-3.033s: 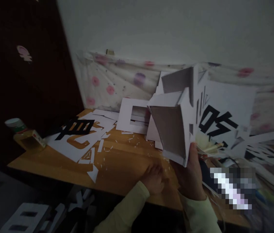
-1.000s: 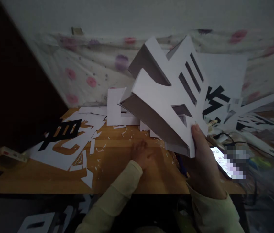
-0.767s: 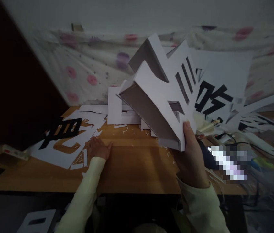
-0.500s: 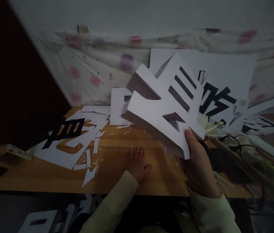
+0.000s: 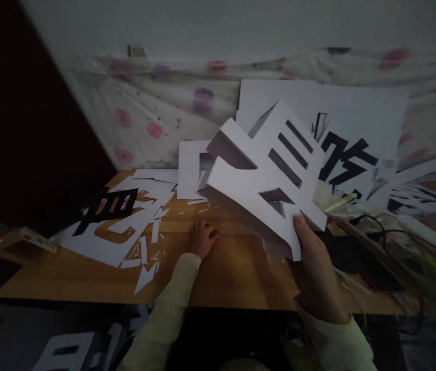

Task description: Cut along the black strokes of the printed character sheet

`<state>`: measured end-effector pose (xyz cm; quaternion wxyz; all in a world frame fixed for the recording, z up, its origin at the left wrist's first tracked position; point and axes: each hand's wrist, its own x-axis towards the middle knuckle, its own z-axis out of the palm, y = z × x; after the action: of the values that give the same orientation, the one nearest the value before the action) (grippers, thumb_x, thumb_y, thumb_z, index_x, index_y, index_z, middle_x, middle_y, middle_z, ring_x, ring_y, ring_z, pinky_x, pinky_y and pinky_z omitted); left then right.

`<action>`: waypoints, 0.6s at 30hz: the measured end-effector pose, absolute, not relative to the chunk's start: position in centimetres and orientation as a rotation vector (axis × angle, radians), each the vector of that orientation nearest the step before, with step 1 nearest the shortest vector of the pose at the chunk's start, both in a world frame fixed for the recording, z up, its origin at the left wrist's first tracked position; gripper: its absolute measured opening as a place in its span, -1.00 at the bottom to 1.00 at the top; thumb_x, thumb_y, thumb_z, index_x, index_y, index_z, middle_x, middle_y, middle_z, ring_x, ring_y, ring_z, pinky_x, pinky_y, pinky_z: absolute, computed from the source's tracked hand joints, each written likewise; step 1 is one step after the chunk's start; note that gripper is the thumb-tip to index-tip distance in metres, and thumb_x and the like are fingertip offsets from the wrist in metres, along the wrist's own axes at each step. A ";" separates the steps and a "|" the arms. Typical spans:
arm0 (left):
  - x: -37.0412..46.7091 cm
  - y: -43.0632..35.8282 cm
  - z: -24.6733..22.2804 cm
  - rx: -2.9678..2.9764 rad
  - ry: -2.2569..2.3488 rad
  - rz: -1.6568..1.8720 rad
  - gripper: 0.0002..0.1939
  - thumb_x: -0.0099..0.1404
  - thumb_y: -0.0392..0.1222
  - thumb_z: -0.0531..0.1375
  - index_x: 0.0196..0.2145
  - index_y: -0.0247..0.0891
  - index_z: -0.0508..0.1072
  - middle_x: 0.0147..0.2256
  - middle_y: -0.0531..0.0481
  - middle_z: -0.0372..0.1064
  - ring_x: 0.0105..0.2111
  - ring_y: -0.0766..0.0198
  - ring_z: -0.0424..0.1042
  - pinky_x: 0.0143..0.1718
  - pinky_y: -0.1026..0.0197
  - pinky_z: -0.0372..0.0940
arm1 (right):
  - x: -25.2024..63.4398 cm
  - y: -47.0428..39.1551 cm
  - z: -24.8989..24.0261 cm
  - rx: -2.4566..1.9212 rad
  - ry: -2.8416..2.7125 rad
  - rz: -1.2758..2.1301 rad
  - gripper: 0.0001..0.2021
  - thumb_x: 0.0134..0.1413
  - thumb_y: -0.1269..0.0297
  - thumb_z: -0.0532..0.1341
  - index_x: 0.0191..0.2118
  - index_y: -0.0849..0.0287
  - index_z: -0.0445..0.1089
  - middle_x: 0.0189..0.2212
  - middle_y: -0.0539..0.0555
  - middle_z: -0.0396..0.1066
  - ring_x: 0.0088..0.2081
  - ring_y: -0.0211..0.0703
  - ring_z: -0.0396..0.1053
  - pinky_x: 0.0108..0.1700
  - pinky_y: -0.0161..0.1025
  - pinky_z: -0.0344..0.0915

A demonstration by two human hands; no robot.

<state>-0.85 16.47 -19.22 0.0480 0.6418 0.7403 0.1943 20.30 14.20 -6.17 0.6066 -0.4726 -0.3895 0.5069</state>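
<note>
**Right hand (image 5: pixel 314 263) grips a slotted white shape (image 5: pixel 241 180) above the table**

Thumb on its face, the right hand clamps the hollow shape by its lower corner. Right of the grip and behind, a white board (image 5: pixel 387 113) bears a bold black character (image 5: pixel 347 162), partly hidden and not surely legible. Far left lies a black cut-out character (image 5: pixel 128 201) on white paper. The left hand (image 5: pixel 202 239), thumb apart from bent fingers, rests left of the grip on the wooden tabletop (image 5: pixel 233 278), whose front edge runs below both hands. Beyond the grip, flower-patterned sheeting (image 5: pixel 179 103) covers the lower wall (image 5: pixel 202 26).
</note>
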 end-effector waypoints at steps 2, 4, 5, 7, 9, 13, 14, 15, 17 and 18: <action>-0.7 17.1 -19.6 1.896 2.309 0.597 -0.81 0.20 0.00 0.25 -0.29 -0.10 0.55 -0.16 -0.06 0.35 -0.06 0.12 0.29 -0.06 0.09 0.16 | 21.1 13.5 -5.9 -1.126 -0.914 1.137 -0.51 -0.11 -0.10 0.30 -0.15 0.19 0.51 -0.28 0.08 0.54 -0.13 -0.02 0.44 -0.15 -0.20 0.36; -0.9 17.4 -19.8 1.840 2.366 0.598 -0.80 0.20 0.01 0.25 -0.31 -0.12 0.54 -0.18 -0.08 0.35 -0.07 0.08 0.29 -0.10 0.08 0.16 | 21.6 12.8 -5.7 -1.150 -0.932 1.109 -0.53 -0.11 -0.11 0.29 -0.20 0.18 0.53 -0.29 0.08 0.54 -0.12 -0.02 0.43 -0.15 -0.20 0.35; -0.9 17.4 -19.8 1.820 2.390 0.598 -0.79 0.20 0.02 0.24 -0.30 -0.12 0.54 -0.18 -0.09 0.34 -0.08 0.07 0.29 -0.11 0.06 0.16 | 21.8 12.6 -5.6 -1.157 -0.939 1.098 -0.54 -0.12 -0.12 0.29 -0.21 0.18 0.53 -0.29 0.08 0.54 -0.13 -0.01 0.43 -0.15 -0.19 0.35; -1.0 17.3 -19.7 1.798 2.422 0.602 -0.80 0.21 0.01 0.22 -0.29 -0.12 0.53 -0.19 -0.10 0.35 -0.08 0.04 0.29 -0.11 0.03 0.14 | 21.8 12.3 -5.6 -1.153 -0.962 1.113 -0.53 -0.11 -0.13 0.28 -0.22 0.18 0.53 -0.30 0.09 0.54 -0.15 0.00 0.43 -0.20 -0.18 0.36; -0.8 17.1 -19.6 1.803 2.428 0.607 -0.82 0.24 -0.03 0.20 -0.30 -0.13 0.53 -0.18 -0.09 0.36 -0.07 0.04 0.28 -0.10 0.02 0.13 | 21.8 12.3 -5.7 -1.133 -0.987 1.152 -0.52 -0.09 -0.14 0.27 -0.22 0.19 0.53 -0.31 0.10 0.54 -0.19 0.00 0.43 -0.25 -0.19 0.35; -0.4 17.0 -19.3 1.840 2.407 0.599 -0.85 0.27 -0.13 0.17 -0.33 -0.19 0.52 -0.16 -0.09 0.40 -0.05 0.08 0.29 -0.06 0.02 0.10 | 21.7 12.2 -6.1 -1.087 -1.028 1.202 -0.53 -0.05 -0.11 0.25 -0.20 0.21 0.52 -0.34 0.11 0.54 -0.27 -0.02 0.43 -0.34 -0.21 0.33; -0.3 17.0 -19.3 1.844 2.407 0.593 -0.85 0.27 -0.15 0.17 -0.32 -0.20 0.53 -0.16 -0.11 0.41 -0.05 0.09 0.30 -0.05 0.02 0.09 | 21.8 12.1 -6.2 -1.077 -1.028 1.212 -0.54 -0.05 -0.11 0.25 -0.20 0.21 0.52 -0.35 0.10 0.54 -0.29 -0.04 0.43 -0.36 -0.22 0.32; -0.2 17.0 -19.2 1.847 2.410 0.587 -0.85 0.28 -0.17 0.16 -0.32 -0.21 0.53 -0.17 -0.12 0.42 -0.06 0.09 0.30 -0.04 0.01 0.09 | 21.8 12.0 -6.2 -1.071 -1.023 1.223 -0.54 -0.05 -0.11 0.25 -0.21 0.20 0.52 -0.37 0.09 0.53 -0.32 -0.05 0.43 -0.37 -0.23 0.31; -0.1 16.9 -19.2 1.851 2.418 0.575 -0.84 0.28 -0.21 0.14 -0.31 -0.21 0.54 -0.17 -0.13 0.43 -0.06 0.08 0.32 -0.03 0.00 0.08 | 22.0 11.8 -6.3 -1.066 -1.003 1.236 -0.55 -0.07 -0.11 0.27 -0.23 0.19 0.52 -0.39 0.08 0.53 -0.34 -0.08 0.42 -0.38 -0.25 0.30; -0.1 16.8 -19.1 1.853 2.424 0.571 -0.83 0.29 -0.21 0.13 -0.30 -0.20 0.54 -0.17 -0.13 0.44 -0.06 0.08 0.32 -0.03 -0.01 0.08 | 22.2 11.6 -6.4 -1.064 -1.001 1.233 -0.56 -0.07 -0.10 0.27 -0.24 0.19 0.53 -0.40 0.07 0.53 -0.34 -0.09 0.42 -0.38 -0.25 0.29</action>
<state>-0.07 16.79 -19.14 0.0188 0.5969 0.7807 0.1839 22.18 11.63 -6.36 0.5771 -0.4547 -0.4275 0.5267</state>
